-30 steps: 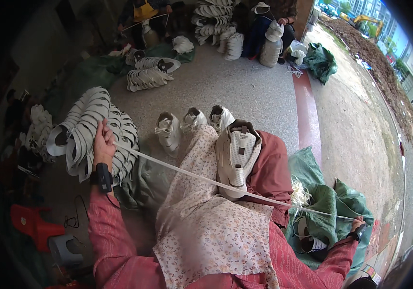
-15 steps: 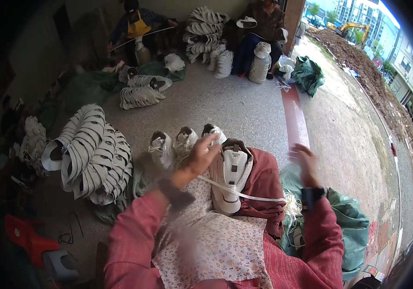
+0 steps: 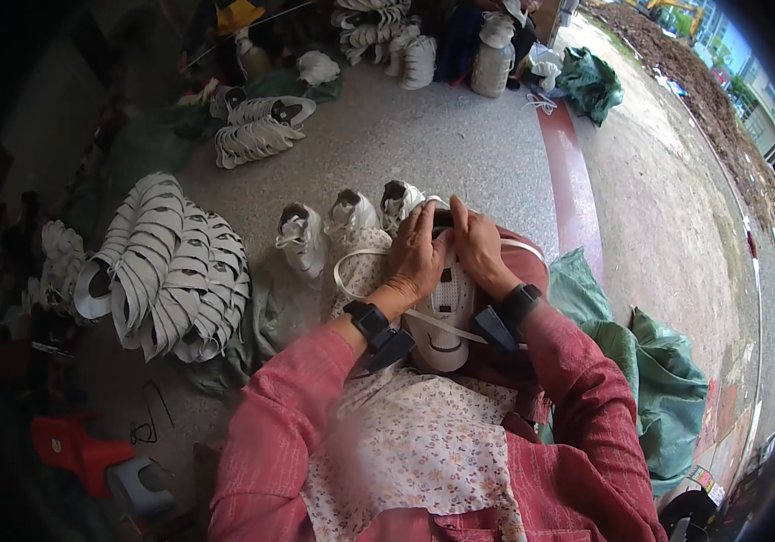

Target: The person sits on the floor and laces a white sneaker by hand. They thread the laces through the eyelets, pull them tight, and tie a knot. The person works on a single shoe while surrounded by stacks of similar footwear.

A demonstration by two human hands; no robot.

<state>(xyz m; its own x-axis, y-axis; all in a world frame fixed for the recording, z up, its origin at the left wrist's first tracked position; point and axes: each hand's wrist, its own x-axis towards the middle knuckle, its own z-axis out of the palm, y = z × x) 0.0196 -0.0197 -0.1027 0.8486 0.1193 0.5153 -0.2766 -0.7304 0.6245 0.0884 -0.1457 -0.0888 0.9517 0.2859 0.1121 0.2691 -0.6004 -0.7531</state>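
A white and beige shoe (image 3: pixel 442 350) lies over my lap, its toe toward me and its dark-lined opening at the far end. My left hand (image 3: pixel 419 260) and my right hand (image 3: pixel 479 246) meet over that far end, fingers pressed close together. A flat white shoelace (image 3: pixel 441 327) crosses the shoe and loops out on both sides, and each loop runs up into one hand. Both hands appear closed on the lace; the fingertips partly hide the grip. Under the shoe are a floral apron (image 3: pixel 423 443) and dark red cloth (image 3: pixel 523 262).
Laced shoes (image 3: pixel 301 239) stand in a row just beyond my lap. Stacked shoe uppers (image 3: pixel 166 271) fill the left, with a red stool (image 3: pixel 80 452) nearer. A green sack (image 3: pixel 672 388) lies at right. Two people sit at the back among more stacks and a filled jar (image 3: pixel 492 59).
Both hands, apart and open half a second ago, have come together at the shoe's far end. The lace now loops up to them on each side. The view has tilted downward.
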